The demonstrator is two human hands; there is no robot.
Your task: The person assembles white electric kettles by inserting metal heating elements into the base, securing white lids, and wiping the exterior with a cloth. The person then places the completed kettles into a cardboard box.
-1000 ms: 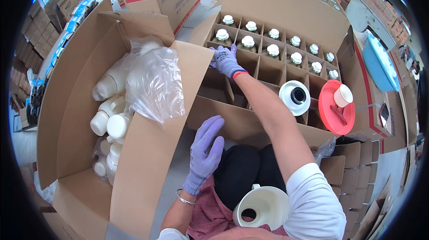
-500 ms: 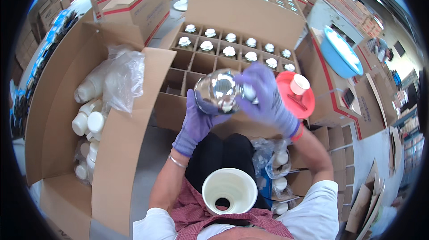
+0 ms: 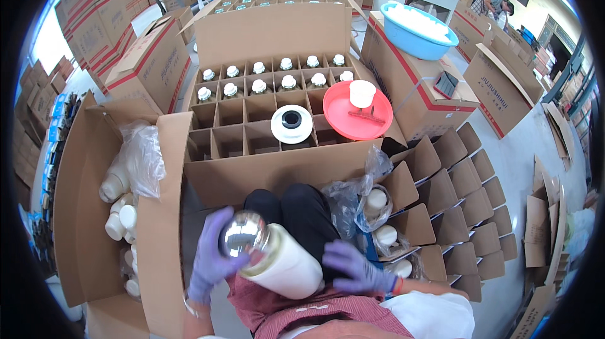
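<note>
I hold the mirror-silver, round-ended flask [image 3: 243, 233] at the mouth of a cream cylindrical casing [image 3: 291, 271], my purple-gloved left hand [image 3: 210, 258] curled leftward of it, gripping it between thumb and fingers, my purple-gloved right hand [image 3: 357, 267] spread wide beside the casing.

Silver flask [image 3: 244, 233] now in L hand [image 3: 210, 262] only, at mouth of now-tipped wht casing [image 3: 293, 271]; R hand [image 3: 357, 269] off.

A shiny, round-ended silver flask [image 3: 244, 234] meets the open rim of a white cylinder [image 3: 291, 269] tilted over the lap [image 3: 301, 216].
</note>
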